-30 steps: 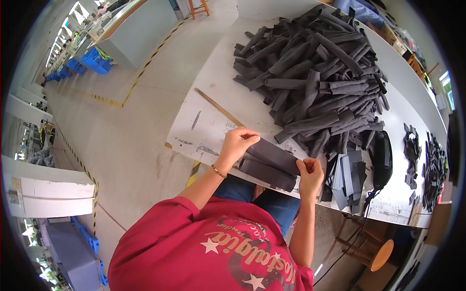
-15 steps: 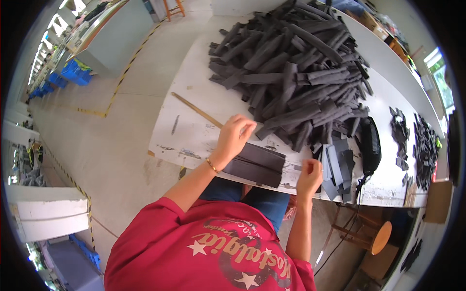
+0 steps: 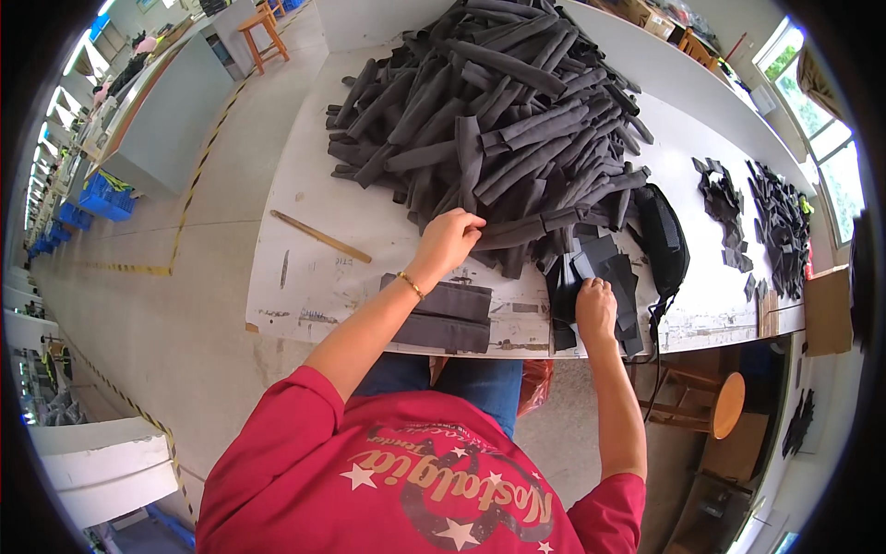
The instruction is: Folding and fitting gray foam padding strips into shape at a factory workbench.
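Observation:
A big heap of dark grey fabric tubes (image 3: 498, 102) covers the middle of the white table (image 3: 305, 268). My left hand (image 3: 449, 240) reaches to the heap's near edge and pinches the end of one tube (image 3: 526, 229). Just below that wrist lies a flat stack of folded grey pieces (image 3: 443, 316) at the table's front edge. My right hand (image 3: 595, 307) rests on a small stack of flat dark grey cut pieces (image 3: 604, 277) near the front edge, fingers curled on the top piece.
A thin wooden stick (image 3: 320, 236) lies on the table to the left. A black pouch (image 3: 663, 245) sits right of the cut pieces, with dark scraps (image 3: 771, 222) farther right. A round wooden stool (image 3: 726, 404) stands under the table's right end. A cardboard box (image 3: 826, 312) hangs at the right edge.
My left hand has left the folded stack and reached forward to the heap, taking hold of a tube end. My right hand has shifted right onto the flat cut pieces.

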`<state>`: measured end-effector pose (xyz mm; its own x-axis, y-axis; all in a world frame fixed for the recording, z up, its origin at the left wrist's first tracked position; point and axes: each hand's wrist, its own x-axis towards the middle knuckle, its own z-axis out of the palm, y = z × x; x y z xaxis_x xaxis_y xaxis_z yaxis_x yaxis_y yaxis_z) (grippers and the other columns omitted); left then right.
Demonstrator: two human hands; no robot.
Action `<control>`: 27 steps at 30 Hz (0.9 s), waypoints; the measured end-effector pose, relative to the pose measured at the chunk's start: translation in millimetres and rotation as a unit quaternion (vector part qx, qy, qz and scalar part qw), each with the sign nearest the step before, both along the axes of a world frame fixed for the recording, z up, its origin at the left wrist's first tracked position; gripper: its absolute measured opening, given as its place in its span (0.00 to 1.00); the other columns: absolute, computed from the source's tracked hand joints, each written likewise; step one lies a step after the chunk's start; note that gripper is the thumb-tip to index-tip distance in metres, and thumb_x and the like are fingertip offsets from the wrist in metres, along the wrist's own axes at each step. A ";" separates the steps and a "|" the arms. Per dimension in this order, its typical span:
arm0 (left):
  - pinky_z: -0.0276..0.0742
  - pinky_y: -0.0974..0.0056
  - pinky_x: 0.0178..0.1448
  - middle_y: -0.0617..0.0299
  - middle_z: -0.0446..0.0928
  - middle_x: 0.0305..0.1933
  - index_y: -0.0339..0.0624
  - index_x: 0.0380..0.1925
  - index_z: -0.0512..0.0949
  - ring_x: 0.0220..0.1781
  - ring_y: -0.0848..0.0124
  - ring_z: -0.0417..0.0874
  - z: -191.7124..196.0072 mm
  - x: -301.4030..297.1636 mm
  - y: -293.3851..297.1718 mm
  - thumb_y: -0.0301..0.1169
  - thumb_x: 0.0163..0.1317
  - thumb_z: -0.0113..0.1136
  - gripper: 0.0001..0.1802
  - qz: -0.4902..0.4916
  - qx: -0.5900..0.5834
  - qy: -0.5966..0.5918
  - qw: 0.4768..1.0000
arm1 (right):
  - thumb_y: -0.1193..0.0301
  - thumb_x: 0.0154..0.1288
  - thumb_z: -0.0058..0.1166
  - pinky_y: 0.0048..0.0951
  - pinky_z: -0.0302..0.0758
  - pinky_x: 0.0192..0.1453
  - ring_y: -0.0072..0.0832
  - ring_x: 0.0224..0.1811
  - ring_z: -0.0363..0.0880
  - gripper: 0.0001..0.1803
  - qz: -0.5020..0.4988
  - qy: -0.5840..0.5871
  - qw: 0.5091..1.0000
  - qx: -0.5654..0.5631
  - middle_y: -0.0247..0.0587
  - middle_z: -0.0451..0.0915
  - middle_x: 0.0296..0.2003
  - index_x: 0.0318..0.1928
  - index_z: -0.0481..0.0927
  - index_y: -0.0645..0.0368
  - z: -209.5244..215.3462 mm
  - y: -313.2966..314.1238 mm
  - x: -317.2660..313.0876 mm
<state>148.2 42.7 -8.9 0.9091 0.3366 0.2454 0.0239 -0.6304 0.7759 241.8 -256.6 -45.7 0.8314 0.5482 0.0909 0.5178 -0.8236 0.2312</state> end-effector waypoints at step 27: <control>0.83 0.61 0.45 0.56 0.82 0.41 0.37 0.53 0.76 0.41 0.65 0.85 36.2 -90.7 24.3 0.20 0.63 0.59 0.17 0.028 -0.640 -0.088 0.763 | 0.79 0.49 0.68 0.36 0.72 0.53 0.45 0.48 0.74 0.16 0.177 0.137 0.868 0.443 0.49 0.74 0.47 0.37 0.73 0.65 107.3 58.0 -81.2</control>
<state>57.6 67.0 27.4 0.8751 0.4405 -0.2004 -0.1529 0.6445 0.7492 160.6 -198.6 61.6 0.6820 0.5893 0.4331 0.7105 -0.3933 -0.5836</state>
